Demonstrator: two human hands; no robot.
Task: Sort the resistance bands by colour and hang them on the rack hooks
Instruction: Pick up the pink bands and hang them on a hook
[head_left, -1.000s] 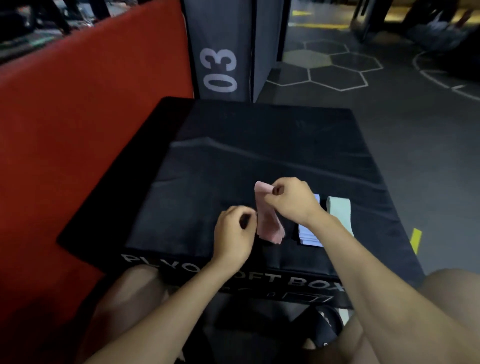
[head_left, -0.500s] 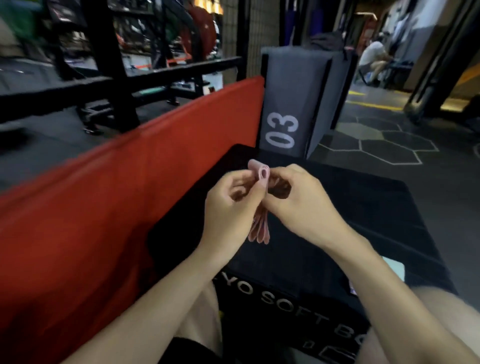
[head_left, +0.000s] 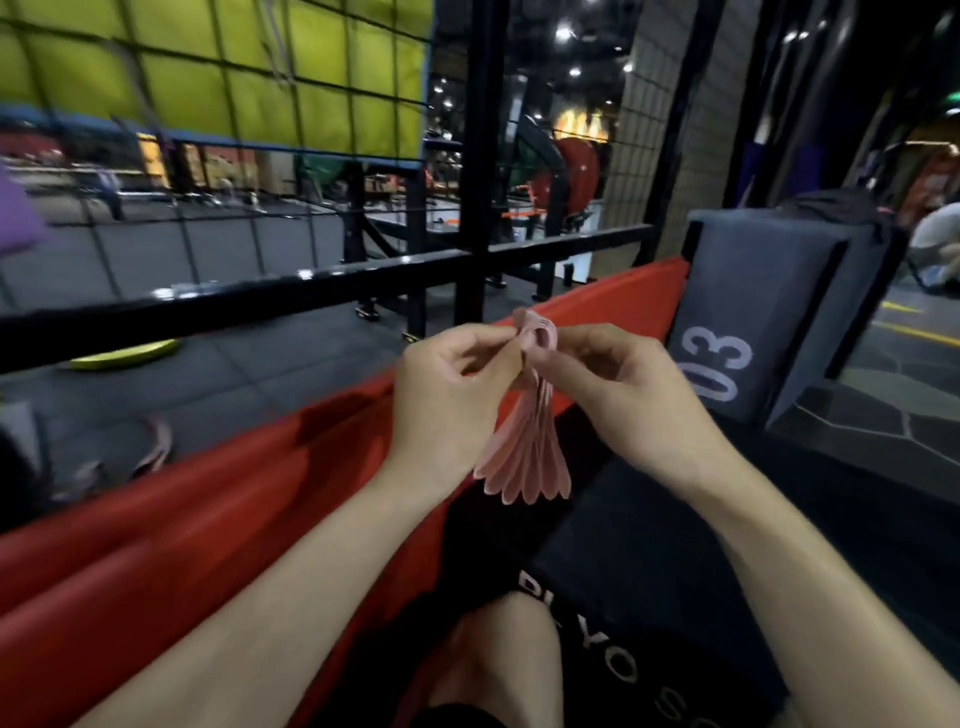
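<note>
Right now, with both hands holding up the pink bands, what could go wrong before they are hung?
1. The pink bands are pinched only at their top loops by the left hand and the right hand; the lower ends fan out loose, so one band might slip free.
2. They hang above the edge between the black box and the red pad; a dropped band could fall between them.

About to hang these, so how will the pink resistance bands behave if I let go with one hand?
Probably floppy: the pink resistance bands droop and fan out below the left hand and right hand. Likely light, since fingertip pinches carry them.
</note>
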